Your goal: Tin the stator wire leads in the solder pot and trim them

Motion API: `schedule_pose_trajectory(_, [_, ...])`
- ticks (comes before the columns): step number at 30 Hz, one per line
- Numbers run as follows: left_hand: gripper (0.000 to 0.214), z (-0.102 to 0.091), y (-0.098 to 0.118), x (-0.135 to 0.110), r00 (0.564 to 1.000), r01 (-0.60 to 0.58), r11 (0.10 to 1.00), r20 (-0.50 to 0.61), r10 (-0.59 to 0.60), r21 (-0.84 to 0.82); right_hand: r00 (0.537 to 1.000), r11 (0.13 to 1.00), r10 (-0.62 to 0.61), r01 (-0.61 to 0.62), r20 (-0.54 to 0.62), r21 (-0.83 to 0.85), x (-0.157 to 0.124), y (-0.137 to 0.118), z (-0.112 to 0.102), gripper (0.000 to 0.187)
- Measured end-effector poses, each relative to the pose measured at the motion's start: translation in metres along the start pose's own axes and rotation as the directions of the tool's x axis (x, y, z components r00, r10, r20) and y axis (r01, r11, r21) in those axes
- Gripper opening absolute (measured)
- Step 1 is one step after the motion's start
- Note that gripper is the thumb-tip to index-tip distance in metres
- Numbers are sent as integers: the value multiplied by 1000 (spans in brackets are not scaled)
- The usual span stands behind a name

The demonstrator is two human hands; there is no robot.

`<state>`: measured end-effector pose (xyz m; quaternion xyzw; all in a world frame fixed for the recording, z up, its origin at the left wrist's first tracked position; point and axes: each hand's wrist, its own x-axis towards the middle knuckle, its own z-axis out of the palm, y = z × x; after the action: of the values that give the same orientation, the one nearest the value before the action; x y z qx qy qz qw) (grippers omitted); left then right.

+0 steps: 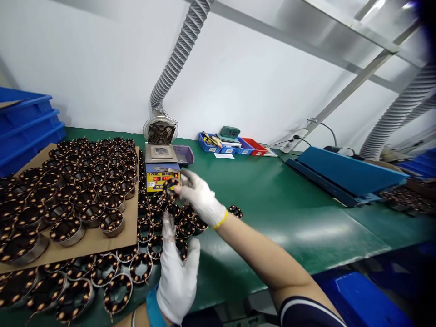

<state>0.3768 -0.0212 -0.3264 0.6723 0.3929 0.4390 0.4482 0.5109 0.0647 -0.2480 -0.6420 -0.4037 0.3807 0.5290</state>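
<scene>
Our right hand [200,199] clamps 1 ring [167,190] (left hand [177,281]: thumb apart from fingers); carrying it, we'd likely need steadiness next.

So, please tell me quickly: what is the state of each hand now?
Left hand: open, thumb apart, by the rings; whether it touches one cannot be told.
Right hand: closed, holding one ring.

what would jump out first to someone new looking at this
Probably the copper-dotted rings crowding the cardboard and green bench at left. Next, the white-gloved right hand, near the centre, holding one ring before a machine with red digits, with the open left hand below. Above the machine, a ribbed hose rises against the white wall.
</scene>
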Motion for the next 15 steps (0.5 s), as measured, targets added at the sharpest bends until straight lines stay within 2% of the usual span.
schedule_pose_trajectory(2, [72,0,-3,-1,999,50,998,-13,-51,-36,992,995,56,-65,111,80,-37,19,4,85])
schedule_pose_trajectory(4, [76,1,-6,-2,995,96,993,-27,-98,-69,979,989,62,-87,194,119,-65,28,4,83])
schedule_pose_trajectory(6, [79,1,-5,0,986,158,980,-41,-164,-122,955,987,33,-78,294,143,-81,31,-1,81])
schedule_pose_trajectory(9, [81,-2,1,9,962,240,952,-89,-260,-189,899,976,35,-124,437,177,-85,32,-13,75])
schedule_pose_trajectory(10, [81,-3,3,12,956,255,944,-95,-279,-209,893,971,82,-171,443,166,-83,33,-16,72])
schedule_pose_trajectory(13, [81,-3,6,19,946,296,921,-55,-320,-253,895,938,283,-333,345,93,-70,40,-19,57])
schedule_pose_trajectory(15, [83,0,4,18,947,301,910,-24,-321,-286,892,933,326,-357,314,47,-57,41,-19,47])
